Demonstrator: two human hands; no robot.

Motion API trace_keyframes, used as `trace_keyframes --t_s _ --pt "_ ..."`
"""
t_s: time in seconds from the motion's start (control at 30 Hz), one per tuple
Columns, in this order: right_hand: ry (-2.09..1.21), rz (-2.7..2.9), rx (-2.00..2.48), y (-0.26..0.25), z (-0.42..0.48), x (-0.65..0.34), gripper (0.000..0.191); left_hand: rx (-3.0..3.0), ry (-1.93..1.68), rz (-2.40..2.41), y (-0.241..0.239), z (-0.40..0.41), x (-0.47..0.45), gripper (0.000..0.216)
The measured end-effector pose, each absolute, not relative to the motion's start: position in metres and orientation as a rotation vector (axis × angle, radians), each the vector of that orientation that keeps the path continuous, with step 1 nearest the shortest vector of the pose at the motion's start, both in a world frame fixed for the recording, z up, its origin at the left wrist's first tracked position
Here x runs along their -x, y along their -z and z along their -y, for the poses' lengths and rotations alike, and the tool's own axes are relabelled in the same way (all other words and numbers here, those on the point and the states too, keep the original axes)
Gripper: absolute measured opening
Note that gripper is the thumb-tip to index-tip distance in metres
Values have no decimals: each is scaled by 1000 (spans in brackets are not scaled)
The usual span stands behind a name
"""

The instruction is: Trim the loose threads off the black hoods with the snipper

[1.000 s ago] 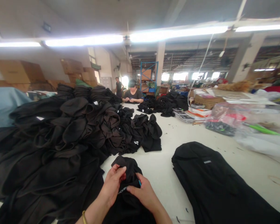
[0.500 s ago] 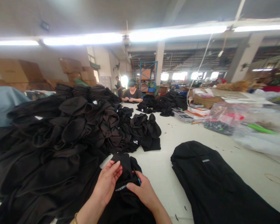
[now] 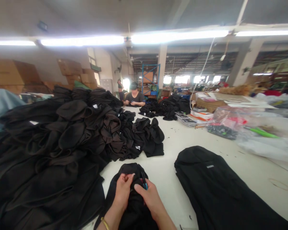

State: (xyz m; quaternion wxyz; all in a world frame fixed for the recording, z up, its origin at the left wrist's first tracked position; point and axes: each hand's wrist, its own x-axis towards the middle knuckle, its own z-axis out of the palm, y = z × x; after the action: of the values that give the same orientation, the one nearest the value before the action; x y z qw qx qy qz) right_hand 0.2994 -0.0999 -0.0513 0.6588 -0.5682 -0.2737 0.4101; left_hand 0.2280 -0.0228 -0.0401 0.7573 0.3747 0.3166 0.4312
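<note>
The fingers (image 3: 127,178) of the left hand (image 3: 123,193) are closed narrowly on a fold of a black garment (image 3: 131,170), and the right hand (image 3: 150,199) lies on the same cloth, with a small blue-handled tool (image 3: 144,180) standing just beside that hand, but one cannot tell if it grips this tool. The garment sits bunched on the white desk (image 3: 168,188), between a big heap of black garments (image 3: 50,137) and a flat black garment (image 3: 206,182). Farther along the desk, a seated co-worker (image 3: 134,97) works with both hands.
</note>
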Motion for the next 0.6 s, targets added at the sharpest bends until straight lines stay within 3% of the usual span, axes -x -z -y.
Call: trace_keyframes --t_s 0.1,0.3,0.47,0.6 --pt "-811 426 1449 60 95 -305 42 -747 -936 -718 55 16 -223 28" --pt "-130 358 1771 66 109 -342 48 -675 -906 -699 58 12 -218 25" --pt "33 492 2002 78 113 -355 61 -649 -881 -672 60 11 -217 18" --pt "117 539 2082 84 110 -353 54 -614 -871 -657 63 9 -215 14"
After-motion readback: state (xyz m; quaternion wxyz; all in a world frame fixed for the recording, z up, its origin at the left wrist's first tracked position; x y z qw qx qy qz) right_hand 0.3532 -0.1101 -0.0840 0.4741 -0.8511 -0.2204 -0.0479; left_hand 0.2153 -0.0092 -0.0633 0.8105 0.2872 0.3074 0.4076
